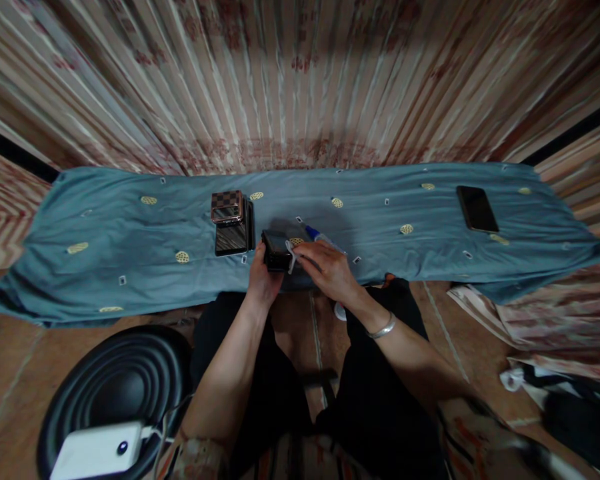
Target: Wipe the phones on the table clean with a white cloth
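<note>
My left hand [265,277] is closed around the lower left of a dark, glossy phone [277,251], held just over the near edge of the cloth-covered table. In the fingers of my right hand [330,270] is a small white cloth or tissue [291,257], pressed at the phone's right edge. Just beyond those fingers lies a clear bottle with a blue tip [312,233], partly hidden by the hand. To the left, a checkered-backed flip phone [227,208] rests on top of other dark phones [231,239].
A blue-green patterned cloth [380,233] covers the long table. One dark phone [477,209] lies at its right. A pleated curtain [300,87] hangs behind. At lower left, a white power bank [99,450] with a cable sits on a round black stool [117,387].
</note>
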{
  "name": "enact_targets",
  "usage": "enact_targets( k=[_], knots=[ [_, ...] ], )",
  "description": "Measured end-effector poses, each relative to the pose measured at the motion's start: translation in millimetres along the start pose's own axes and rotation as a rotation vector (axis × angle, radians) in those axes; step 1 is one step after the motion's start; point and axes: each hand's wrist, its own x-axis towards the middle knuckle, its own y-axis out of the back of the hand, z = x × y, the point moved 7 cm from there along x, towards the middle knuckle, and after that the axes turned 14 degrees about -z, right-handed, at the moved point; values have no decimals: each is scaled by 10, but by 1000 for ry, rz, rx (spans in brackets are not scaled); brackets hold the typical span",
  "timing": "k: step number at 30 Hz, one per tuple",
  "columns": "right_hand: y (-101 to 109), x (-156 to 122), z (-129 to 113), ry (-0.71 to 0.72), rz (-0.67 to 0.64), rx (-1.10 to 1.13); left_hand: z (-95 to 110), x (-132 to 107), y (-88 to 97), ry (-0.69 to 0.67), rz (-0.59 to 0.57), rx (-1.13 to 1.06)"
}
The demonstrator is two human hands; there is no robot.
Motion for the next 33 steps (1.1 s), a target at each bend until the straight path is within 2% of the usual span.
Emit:
enact_targets(
  k=[6,14,23,33],
  knots=[
    [6,-2,-17,28,19,0,5,-19,-15,11,24,18],
    [-38,-5,-75,52,-8,-40,6,12,19,21,-43,61],
    [-52,-10,-145,113,16,-122,-28,-14,12,86,12,-61],
    [-89,0,-165,113,-51,-130,-16,-39,12,96,34,-76]
  ],
)
